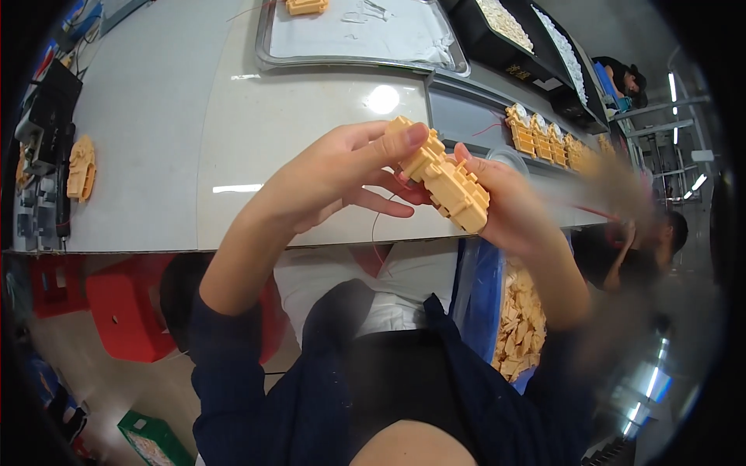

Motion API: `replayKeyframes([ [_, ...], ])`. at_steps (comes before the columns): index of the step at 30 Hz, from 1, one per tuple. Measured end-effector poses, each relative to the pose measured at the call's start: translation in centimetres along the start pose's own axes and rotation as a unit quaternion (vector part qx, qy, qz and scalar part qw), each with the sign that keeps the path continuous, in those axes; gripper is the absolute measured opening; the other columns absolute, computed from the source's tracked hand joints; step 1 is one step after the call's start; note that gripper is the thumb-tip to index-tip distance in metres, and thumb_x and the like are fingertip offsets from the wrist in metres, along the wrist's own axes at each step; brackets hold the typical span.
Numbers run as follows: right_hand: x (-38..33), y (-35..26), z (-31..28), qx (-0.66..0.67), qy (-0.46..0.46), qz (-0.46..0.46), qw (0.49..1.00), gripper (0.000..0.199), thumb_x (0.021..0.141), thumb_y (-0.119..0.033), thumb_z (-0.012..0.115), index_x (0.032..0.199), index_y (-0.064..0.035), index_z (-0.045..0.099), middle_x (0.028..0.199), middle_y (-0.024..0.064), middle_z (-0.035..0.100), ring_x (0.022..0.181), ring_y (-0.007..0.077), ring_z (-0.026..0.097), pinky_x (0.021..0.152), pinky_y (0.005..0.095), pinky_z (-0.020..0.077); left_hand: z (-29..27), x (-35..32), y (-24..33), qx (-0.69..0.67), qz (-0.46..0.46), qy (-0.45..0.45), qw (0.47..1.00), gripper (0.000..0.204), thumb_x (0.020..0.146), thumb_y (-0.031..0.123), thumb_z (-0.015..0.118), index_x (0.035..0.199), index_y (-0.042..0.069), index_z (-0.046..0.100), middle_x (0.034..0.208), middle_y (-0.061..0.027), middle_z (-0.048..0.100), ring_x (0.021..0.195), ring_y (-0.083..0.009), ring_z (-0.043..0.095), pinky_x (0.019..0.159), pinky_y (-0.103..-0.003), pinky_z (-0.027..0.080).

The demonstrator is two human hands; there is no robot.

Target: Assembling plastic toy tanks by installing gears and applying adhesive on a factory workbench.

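Above the table's near edge I hold a yellow-orange molded plastic housing [458,196], tilted, with ribs and recesses on the side that shows. My left hand [342,167] grips its upper end, the thumb on top and other fingers behind or below. Around the lower right end closes my right hand [513,206], its thumb along the edge. A thin red wire [375,225] hangs in a loop beneath the left fingers. What the fingers do behind the housing is hidden.
A metal tray [268,60] lies at the far side. More housings [536,138] stand in a row on the right, near black bins [544,78] of small white parts. A blue bin [475,303] of flat yellowish pieces sits below right. Red stools [128,303] stand lower left. Other people work at right.
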State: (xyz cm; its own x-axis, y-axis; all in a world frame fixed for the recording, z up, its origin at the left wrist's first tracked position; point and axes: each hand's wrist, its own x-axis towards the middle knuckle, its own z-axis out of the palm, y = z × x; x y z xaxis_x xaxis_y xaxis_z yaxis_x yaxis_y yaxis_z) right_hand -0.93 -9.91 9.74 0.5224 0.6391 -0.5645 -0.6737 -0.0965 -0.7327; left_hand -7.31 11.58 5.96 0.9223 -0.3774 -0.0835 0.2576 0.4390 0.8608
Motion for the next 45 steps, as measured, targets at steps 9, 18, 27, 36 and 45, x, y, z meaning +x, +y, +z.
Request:
replayKeyframes([
  [9, -1.0, -1.1, 0.3, 0.074, -0.062, 0.054, 0.994, 0.045, 0.099, -0.029, 0.037, 0.127, 0.0063, 0.042, 0.118, 0.0202, 0.056, 0.106, 0.0295, 0.060, 0.088, 0.0341, 0.0531, -1.5, 0.9, -2.3, -0.080, 0.024, 0.009, 0.996, 0.060, 0.096, 0.046, 0.040, 0.129, -0.003, 0.044, 0.115, -0.0155, 0.058, 0.088, -0.0146, 0.064, 0.068, -0.026, 0.059],
  [18, -1.7, -0.8, -0.7, -0.002, -0.014, 0.048, 0.999, 0.042, 0.096, -0.022, 0.042, 0.130, 0.0024, 0.039, 0.120, 0.0227, 0.053, 0.101, 0.0310, 0.062, 0.084, 0.0374, 0.0556, -2.3, 1.2, -2.7, -0.051, 0.032, -0.024, 0.998, 0.062, 0.095, 0.048, 0.039, 0.127, -0.004, 0.044, 0.116, -0.0148, 0.058, 0.087, -0.0117, 0.065, 0.059, -0.020, 0.058],
  [27, -1.9, -0.9, 1.0, -0.610, 0.123, -0.543, 0.564, 0.056, 0.077, -0.018, 0.072, 0.123, 0.0013, 0.047, 0.118, 0.0208, 0.056, 0.110, 0.0342, 0.056, 0.093, 0.0427, 0.0457, 0.2, 0.5, -2.3, -0.100, 0.044, 0.080, 0.991, 0.066, 0.087, 0.057, 0.051, 0.118, -0.001, 0.046, 0.097, -0.0086, 0.060, 0.080, -0.0119, 0.062, 0.069, -0.026, 0.055],
  [36, -2.5, 0.2, 2.2, -0.589, 0.063, -0.577, 0.562, 0.049, 0.069, -0.017, 0.080, 0.107, 0.0043, 0.057, 0.104, 0.0225, 0.064, 0.099, 0.0346, 0.063, 0.089, 0.0442, 0.0492, 3.3, -1.0, -1.9, -0.108, 0.064, 0.116, 0.985, 0.053, 0.088, 0.038, 0.060, 0.119, -0.002, 0.043, 0.099, -0.0112, 0.061, 0.077, -0.0121, 0.064, 0.064, -0.023, 0.054],
  [45, -2.8, 0.3, 1.7, -0.598, 0.062, -0.550, 0.580, 0.040, 0.069, -0.009, 0.077, 0.102, 0.0050, 0.058, 0.096, 0.0245, 0.065, 0.091, 0.0328, 0.065, 0.082, 0.0409, 0.0521, 3.8, -1.0, -2.6, -0.092, 0.051, 0.165, 0.981, 0.056, 0.084, 0.035, 0.066, 0.119, -0.001, 0.041, 0.095, -0.0089, 0.063, 0.073, -0.0089, 0.064, 0.048, -0.016, 0.041],
])
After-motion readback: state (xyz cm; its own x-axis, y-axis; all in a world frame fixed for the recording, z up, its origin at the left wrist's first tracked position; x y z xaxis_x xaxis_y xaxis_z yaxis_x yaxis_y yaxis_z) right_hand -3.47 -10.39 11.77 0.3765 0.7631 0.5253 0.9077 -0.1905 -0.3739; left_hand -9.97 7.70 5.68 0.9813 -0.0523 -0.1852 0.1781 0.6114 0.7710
